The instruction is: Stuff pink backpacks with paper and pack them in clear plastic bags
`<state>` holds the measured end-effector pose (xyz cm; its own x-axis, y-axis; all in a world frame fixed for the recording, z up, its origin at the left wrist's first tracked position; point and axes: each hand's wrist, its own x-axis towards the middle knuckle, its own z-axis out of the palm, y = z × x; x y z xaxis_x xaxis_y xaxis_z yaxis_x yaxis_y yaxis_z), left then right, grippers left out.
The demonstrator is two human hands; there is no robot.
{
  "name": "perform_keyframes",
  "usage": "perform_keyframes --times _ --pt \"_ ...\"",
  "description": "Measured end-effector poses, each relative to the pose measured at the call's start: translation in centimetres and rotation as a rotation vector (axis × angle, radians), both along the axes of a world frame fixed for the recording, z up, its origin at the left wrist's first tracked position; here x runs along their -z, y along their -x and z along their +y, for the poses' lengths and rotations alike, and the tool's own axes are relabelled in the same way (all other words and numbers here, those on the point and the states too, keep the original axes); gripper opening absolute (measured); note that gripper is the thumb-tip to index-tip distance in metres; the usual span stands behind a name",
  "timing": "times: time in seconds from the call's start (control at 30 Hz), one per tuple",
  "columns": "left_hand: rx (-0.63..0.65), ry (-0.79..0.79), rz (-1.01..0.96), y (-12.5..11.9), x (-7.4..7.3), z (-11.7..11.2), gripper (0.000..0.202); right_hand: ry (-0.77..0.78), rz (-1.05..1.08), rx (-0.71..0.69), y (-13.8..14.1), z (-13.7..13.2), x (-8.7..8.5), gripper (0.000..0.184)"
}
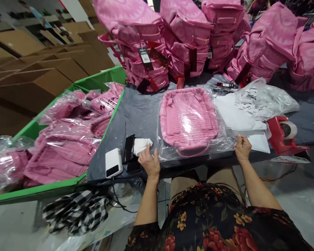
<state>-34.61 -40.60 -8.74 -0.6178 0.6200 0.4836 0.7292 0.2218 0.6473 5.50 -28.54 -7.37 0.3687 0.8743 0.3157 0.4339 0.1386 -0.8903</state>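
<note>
A pink backpack (189, 116) lies flat on the grey table (138, 111) inside a clear plastic bag (225, 143). My left hand (150, 162) rests at the bag's near left corner, fingers curled onto the plastic, beside a crumpled white tissue (141, 144). My right hand (242, 147) pinches the bag's near right corner, fingers closed on the plastic edge.
A white device (113, 162) and a black phone (128, 149) sit left of my hand. A red tape dispenser (284, 134) and white paper sheets (238, 116) lie to the right. Unbagged pink backpacks (188, 38) pile at the back. A green bin (94, 82) holds bagged ones.
</note>
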Motion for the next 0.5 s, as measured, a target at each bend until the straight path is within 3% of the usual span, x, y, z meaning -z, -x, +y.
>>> perform_keyframes --times 0.07,0.17,0.23,0.37,0.5 --pt "0.087 -0.033 0.214 -2.9 -1.9 0.7 0.046 -0.005 -0.002 0.007 0.0 -0.1 0.1 0.066" --pt "0.523 0.027 0.399 -7.2 -4.4 2.0 0.043 -0.002 0.009 0.012 0.0 -0.2 0.0 0.067" --pt "0.701 0.107 0.413 -8.8 -5.4 3.0 0.045 0.005 0.022 0.005 0.1 -0.3 -0.1 0.067" --pt "0.752 0.236 0.313 -8.6 -6.1 4.1 0.032 0.013 0.046 -0.017 0.2 -0.6 -0.1 0.067" --pt "0.834 0.255 0.214 -7.1 -6.5 4.2 0.020 0.004 0.056 -0.009 0.3 -0.7 0.1 0.064"
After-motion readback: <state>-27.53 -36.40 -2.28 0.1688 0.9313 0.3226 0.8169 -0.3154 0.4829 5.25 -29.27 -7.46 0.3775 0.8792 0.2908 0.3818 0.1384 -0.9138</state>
